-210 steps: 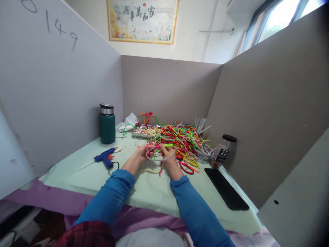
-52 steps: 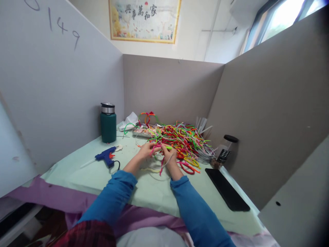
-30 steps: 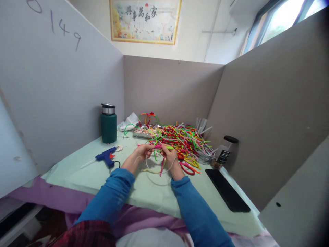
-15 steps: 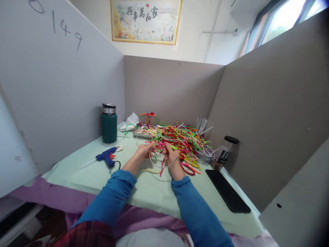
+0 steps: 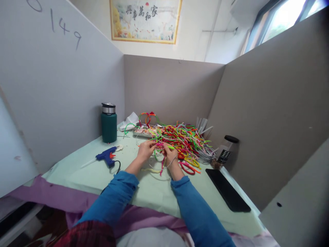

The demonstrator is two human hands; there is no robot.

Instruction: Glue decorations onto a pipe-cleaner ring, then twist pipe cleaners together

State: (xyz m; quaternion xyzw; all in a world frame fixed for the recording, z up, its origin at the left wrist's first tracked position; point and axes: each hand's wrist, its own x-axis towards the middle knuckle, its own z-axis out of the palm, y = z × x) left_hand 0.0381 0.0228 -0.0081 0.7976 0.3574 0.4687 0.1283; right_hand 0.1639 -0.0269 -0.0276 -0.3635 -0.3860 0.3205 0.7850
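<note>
Over the middle of the table my left hand (image 5: 145, 151) pinches one end of a bright pink pipe cleaner (image 5: 159, 144). Close beside it, my right hand (image 5: 170, 156) has its fingers closed on the other end, where a bright green piece (image 5: 170, 148) also shows. A thin pale hoop (image 5: 157, 171) hangs from the hands and curves below them toward the right wrist; whether the pink pipe cleaner is wound on it I cannot tell. Just behind the hands spreads a large tangled heap of coloured pipe cleaners (image 5: 186, 137). Fingertips are partly hidden.
A blue glue gun (image 5: 106, 156) lies left, near a green flask (image 5: 109, 125). Behind are a metal tray (image 5: 140, 134) and coloured rings (image 5: 147, 118). Red-handled scissors (image 5: 187, 168), a black phone (image 5: 227, 190) and a clear jar (image 5: 224, 154) are at right. Grey panels enclose the table.
My left hand has moved slightly to the right and turned inward, its fingers closing nearer the right hand. The pale hoop has tilted and looks flatter. The right hand has shifted a little left.
</note>
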